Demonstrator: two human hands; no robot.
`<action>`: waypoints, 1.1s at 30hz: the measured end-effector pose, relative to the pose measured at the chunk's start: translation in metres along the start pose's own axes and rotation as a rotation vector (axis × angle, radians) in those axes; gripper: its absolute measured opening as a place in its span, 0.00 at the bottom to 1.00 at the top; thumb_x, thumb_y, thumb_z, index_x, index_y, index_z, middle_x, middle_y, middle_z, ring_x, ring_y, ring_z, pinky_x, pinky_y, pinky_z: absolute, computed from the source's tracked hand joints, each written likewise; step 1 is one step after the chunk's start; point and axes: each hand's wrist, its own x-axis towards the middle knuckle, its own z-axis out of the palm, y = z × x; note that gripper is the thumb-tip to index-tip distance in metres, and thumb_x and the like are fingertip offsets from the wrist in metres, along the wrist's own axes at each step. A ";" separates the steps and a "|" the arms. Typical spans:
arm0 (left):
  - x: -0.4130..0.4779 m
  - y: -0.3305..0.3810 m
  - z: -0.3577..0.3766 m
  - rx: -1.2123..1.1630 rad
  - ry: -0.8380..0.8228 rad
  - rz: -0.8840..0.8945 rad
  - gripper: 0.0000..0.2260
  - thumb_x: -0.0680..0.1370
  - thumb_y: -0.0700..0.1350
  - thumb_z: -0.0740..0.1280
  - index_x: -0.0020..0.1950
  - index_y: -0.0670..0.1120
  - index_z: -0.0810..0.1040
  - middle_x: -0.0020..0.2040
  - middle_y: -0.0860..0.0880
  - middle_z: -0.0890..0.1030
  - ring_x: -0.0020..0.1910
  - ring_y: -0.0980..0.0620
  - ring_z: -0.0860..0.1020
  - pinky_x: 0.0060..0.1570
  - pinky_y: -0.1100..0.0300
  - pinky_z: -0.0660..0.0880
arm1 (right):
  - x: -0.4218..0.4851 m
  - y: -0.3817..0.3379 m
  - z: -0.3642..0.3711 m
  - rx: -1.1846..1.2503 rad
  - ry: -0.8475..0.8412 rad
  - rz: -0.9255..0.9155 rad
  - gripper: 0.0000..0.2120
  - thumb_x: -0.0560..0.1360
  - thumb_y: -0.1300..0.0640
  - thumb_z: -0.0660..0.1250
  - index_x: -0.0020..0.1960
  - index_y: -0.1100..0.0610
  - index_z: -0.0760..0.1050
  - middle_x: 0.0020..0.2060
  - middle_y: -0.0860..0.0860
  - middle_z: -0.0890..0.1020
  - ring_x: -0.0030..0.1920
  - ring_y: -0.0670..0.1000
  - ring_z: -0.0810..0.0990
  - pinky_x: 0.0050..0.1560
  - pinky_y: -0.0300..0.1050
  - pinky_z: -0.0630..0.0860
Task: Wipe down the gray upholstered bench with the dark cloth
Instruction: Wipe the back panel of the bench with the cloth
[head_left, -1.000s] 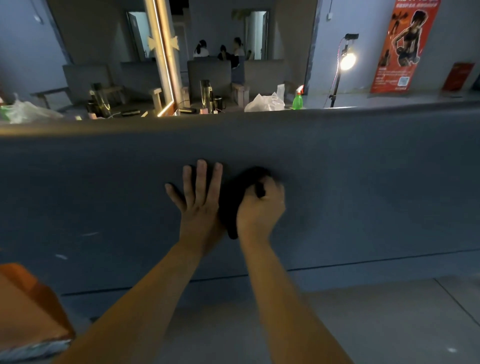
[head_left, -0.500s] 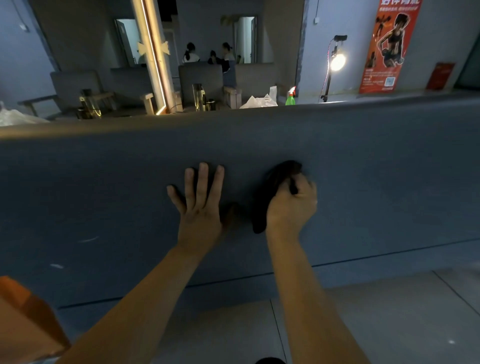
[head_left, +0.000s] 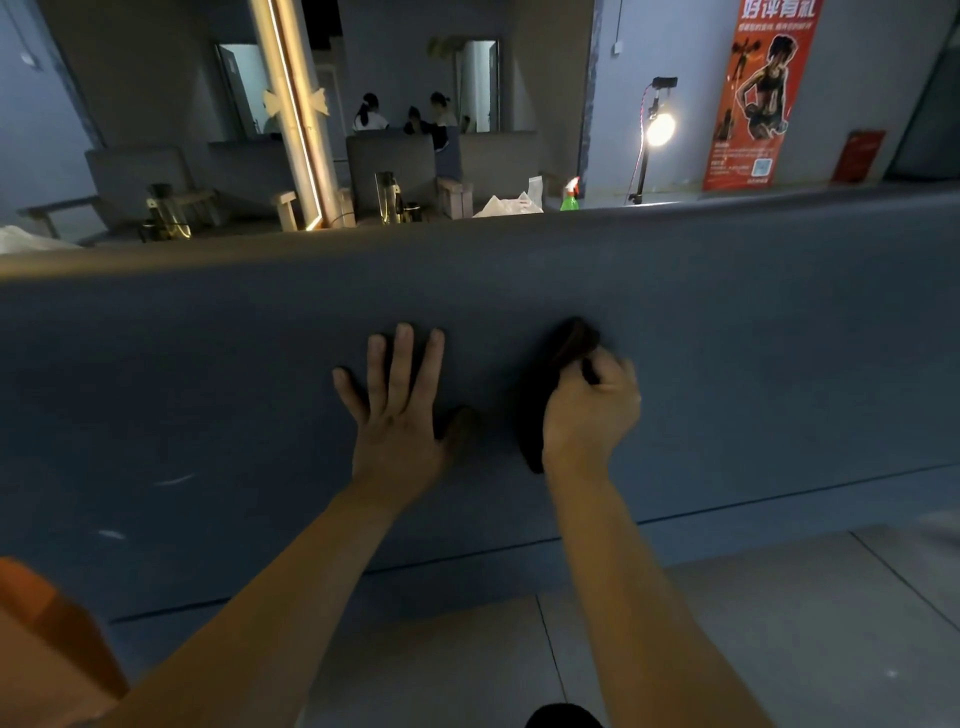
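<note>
The gray upholstered bench (head_left: 753, 353) fills the middle of the view as a wide flat panel. My left hand (head_left: 402, 410) lies flat on it, fingers spread, holding nothing. To its right, my right hand (head_left: 592, 410) is closed around the dark cloth (head_left: 550, 384) and presses it against the upholstery. The cloth is bunched and shows above and to the left of my knuckles; part of it is hidden under the hand.
Pale floor tiles (head_left: 779, 623) lie below the bench. An orange object (head_left: 41, 649) sits at the lower left. Behind the bench are a green spray bottle (head_left: 570, 195), a lit lamp on a stand (head_left: 657, 130), white bags, chairs and people far back.
My right hand has slid the cloth to the right across the bench, away from my left hand, which has stayed flat in place.
</note>
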 end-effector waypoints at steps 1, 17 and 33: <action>0.001 0.001 0.000 0.015 0.000 0.006 0.45 0.79 0.58 0.68 0.82 0.56 0.37 0.80 0.55 0.31 0.79 0.48 0.30 0.72 0.41 0.24 | 0.003 -0.002 0.003 0.050 0.005 0.082 0.07 0.78 0.66 0.67 0.49 0.63 0.84 0.45 0.53 0.80 0.44 0.51 0.80 0.46 0.42 0.77; -0.003 0.000 -0.007 0.052 -0.041 -0.012 0.46 0.79 0.53 0.69 0.81 0.57 0.34 0.79 0.55 0.28 0.78 0.48 0.29 0.72 0.35 0.28 | -0.012 -0.012 0.006 -0.036 -0.063 -0.053 0.06 0.74 0.65 0.68 0.47 0.63 0.85 0.43 0.54 0.81 0.43 0.53 0.80 0.47 0.43 0.77; 0.002 -0.005 0.003 0.028 0.015 0.054 0.42 0.77 0.63 0.59 0.82 0.52 0.37 0.80 0.51 0.31 0.79 0.45 0.30 0.71 0.38 0.26 | -0.060 -0.037 0.055 0.078 -0.179 0.121 0.07 0.76 0.70 0.64 0.42 0.66 0.79 0.43 0.55 0.79 0.43 0.50 0.78 0.48 0.38 0.77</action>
